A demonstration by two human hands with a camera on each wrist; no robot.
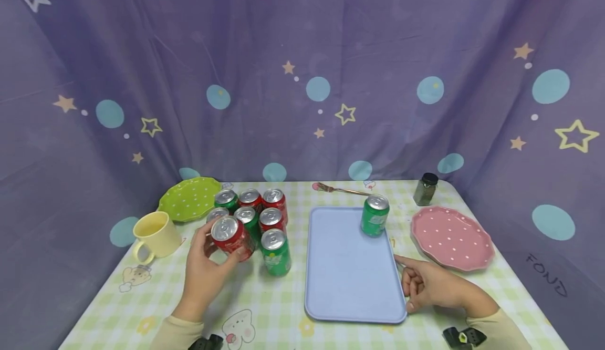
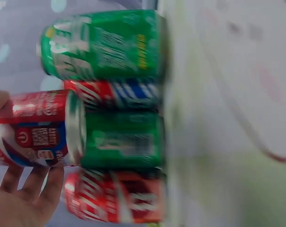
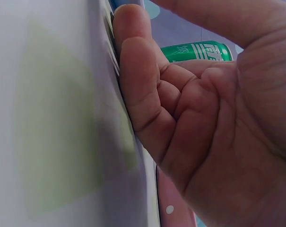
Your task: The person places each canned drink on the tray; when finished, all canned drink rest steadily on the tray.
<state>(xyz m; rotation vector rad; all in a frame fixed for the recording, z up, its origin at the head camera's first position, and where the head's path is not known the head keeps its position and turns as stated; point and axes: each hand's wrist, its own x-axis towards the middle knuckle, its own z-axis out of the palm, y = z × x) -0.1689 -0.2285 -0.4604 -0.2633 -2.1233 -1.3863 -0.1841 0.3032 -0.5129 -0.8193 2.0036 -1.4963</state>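
My left hand (image 1: 208, 266) holds a red soda can (image 1: 233, 238) between thumb and fingers. In the left wrist view that can (image 2: 34, 127) is raised, its base off the tablecloth. Behind and beside it stand several red and green cans, with a green can (image 1: 276, 253) at the front right of the group. My right hand (image 1: 432, 284) is at the right edge of the blue tray (image 1: 352, 276), index finger extended along the rim and the other fingers loosely bent. Another green can (image 1: 375, 216) stands upright at the tray's far right corner.
A yellow mug (image 1: 163, 234) and a green dotted plate (image 1: 189, 198) are on the left. At the right lie a pink dotted plate (image 1: 451, 237) and a black-capped jar (image 1: 425, 189). A fork (image 1: 342, 189) rests behind the tray. A curtain (image 1: 302, 145) hangs behind the table.
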